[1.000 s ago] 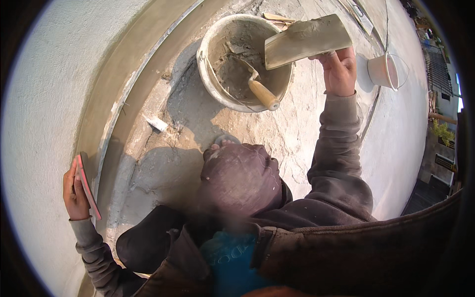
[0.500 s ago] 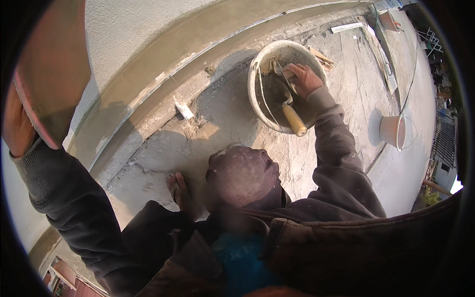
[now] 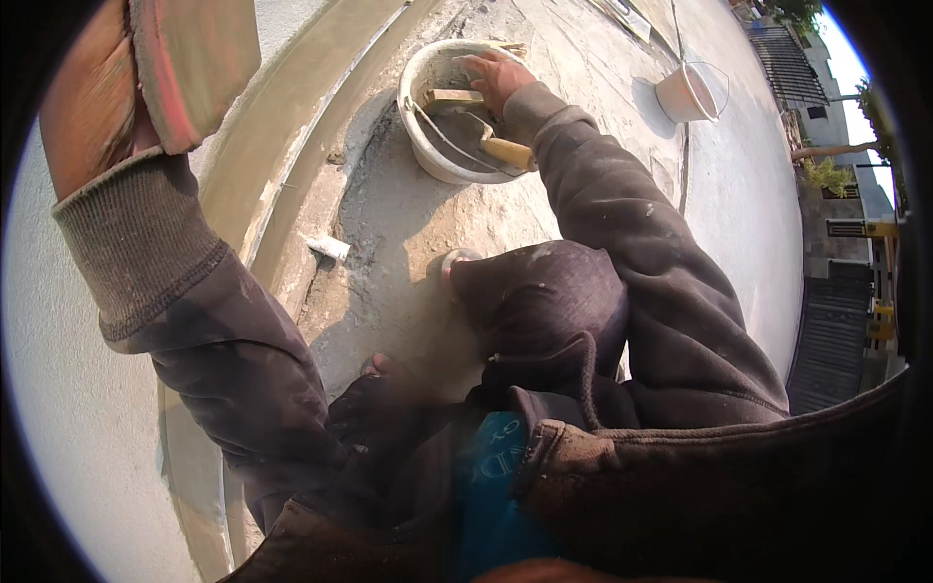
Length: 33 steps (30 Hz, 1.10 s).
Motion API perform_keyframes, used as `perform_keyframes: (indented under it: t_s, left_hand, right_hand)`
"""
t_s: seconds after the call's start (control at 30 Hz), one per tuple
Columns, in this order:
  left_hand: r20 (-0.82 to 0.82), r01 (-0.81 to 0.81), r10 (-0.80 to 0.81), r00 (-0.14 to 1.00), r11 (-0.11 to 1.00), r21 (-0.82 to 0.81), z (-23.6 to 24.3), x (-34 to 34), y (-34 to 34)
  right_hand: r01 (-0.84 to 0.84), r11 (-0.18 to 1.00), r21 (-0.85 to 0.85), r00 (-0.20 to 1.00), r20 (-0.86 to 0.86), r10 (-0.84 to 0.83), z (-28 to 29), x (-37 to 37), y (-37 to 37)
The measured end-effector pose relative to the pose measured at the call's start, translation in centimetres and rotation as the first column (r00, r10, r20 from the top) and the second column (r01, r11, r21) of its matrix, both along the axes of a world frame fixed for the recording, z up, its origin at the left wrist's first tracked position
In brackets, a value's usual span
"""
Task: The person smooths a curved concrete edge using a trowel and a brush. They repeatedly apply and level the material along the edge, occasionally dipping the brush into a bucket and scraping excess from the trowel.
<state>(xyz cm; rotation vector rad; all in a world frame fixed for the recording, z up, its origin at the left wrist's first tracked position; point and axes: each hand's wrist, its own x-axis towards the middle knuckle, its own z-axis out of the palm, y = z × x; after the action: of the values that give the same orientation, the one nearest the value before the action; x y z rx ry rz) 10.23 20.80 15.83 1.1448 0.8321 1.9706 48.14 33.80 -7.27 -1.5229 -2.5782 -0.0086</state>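
My left hand (image 3: pixel 92 107) is raised at the top left, close to the camera, and grips a flat float with a red edge (image 3: pixel 194 58) against the pale wall. My right hand (image 3: pixel 496 76) reaches down into a white bucket (image 3: pixel 420 146) of grey mortar and closes on a flat board with a wooden handle (image 3: pixel 452 97) lying in the mortar. A trowel with a wooden handle (image 3: pixel 507 153) leans on the bucket's near rim, just below my right wrist.
A smooth grey cement band (image 3: pixel 292 126) runs along the foot of the white wall (image 3: pixel 68 418). A small white scrap (image 3: pixel 328 246) lies on the rough ground. A second white bucket (image 3: pixel 685 92) stands farther right. My bent knee (image 3: pixel 544 301) and feet fill the middle.
My left hand has risen higher with the float. My right hand has pushed deeper across the bucket, from the trowel handle to the board. The view has swung closer to the bucket.
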Motion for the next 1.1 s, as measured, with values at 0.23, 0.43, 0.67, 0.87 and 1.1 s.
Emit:
perform_keyframes:
  t_s: [0.23, 0.43, 0.67, 0.87, 1.1]
  left_hand:
    - [0.174, 0.364, -0.350, 0.921, 0.930, -0.057, -2.1, 9.1, 4.5]
    - [0.165, 0.513, -0.494, 0.854, 0.852, -0.108, -6.4, 17.3, 8.4]
    - [0.280, 0.663, -0.616, 0.736, 0.740, -0.115, -9.9, 24.0, 13.2]
    - [0.473, 0.838, -0.735, 0.486, 0.546, -0.013, -12.6, 28.9, 11.1]
    - [0.109, 0.777, -0.771, 0.628, 0.611, -0.152, -14.1, 36.3, 12.2]
  right_hand:
    - [0.248, 0.969, -0.004, 0.966, 0.071, -0.247, 8.4, 3.1, -9.8]
    - [0.391, 0.920, -0.030, 0.914, -0.107, -0.392, 6.7, 11.6, -14.0]
    - [0.434, 0.734, -0.523, 0.313, -0.676, -0.667, 0.1, 23.7, -15.2]
    - [-0.680, 0.630, -0.375, -0.172, -0.754, -0.634, 4.6, 17.1, -7.2]
    - [-0.965, -0.009, 0.261, -0.112, -0.445, -0.888, 4.1, 17.9, -1.7]
